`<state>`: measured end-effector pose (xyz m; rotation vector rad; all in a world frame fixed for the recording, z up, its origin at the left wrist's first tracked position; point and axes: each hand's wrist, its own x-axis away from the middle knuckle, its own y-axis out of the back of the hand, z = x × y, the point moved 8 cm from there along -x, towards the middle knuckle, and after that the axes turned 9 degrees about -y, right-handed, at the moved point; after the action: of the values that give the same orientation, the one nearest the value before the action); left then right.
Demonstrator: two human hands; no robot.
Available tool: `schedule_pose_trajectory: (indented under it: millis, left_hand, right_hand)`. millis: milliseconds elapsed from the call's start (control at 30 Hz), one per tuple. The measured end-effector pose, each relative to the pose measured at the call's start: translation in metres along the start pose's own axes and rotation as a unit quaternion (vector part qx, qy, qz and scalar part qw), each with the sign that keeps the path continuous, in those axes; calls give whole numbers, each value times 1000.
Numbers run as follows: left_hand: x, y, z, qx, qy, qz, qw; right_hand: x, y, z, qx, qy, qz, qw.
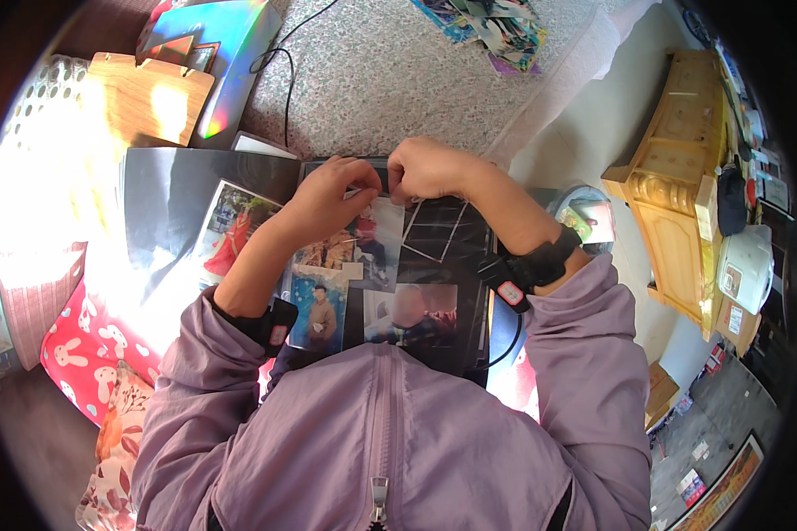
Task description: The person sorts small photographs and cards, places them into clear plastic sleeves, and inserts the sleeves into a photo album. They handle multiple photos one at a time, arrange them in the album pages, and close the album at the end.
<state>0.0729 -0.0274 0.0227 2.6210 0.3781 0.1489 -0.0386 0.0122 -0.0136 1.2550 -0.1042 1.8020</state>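
An album (415,318) with black pages lies open before me, its clear sleeves shining. A loose-looking photograph (384,255) sits tilted on the right page, overlapping other prints. At its upper right corner, the fingertips of my right hand (432,169) are pinched together on its edge. My left hand (335,199) is curled over the photograph's upper left, thumb and index finger close together; whether they grip anything is hidden. Below are a portrait photograph (320,312) with a blue background and another photograph (438,308). White lines (438,229) form a rectangular outline on the black page.
Several cards or pictures (505,33) lie on the patterned cloth (365,86) beyond the album. A black cable (288,93) runs there. Left stand a wooden board (146,93) and a shiny blue box (232,60). A round clear container (588,216) is at right, near a wooden cabinet (671,186).
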Motion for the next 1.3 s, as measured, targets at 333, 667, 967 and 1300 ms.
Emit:
schedule_pose_trajectory:
  millis: [333, 667, 967, 1300]
  left_hand:
    - [-1, -11, -1, -99, -40, 53, 993]
    - [-3, -10, 3, -128, -16, 63, 990]
    - [-4, -9, 6, -105, -9, 68, 992]
    - [-3, -10, 5, -116, -38, 45, 991]
  right_hand:
    - [5, 2, 8, 46, 15, -34, 998]
    - [16, 106, -52, -104, 62, -316, 941]
    - [22, 178, -168, -364, -125, -597, 704]
    - [33, 165, -179, -538, -24, -507, 673]
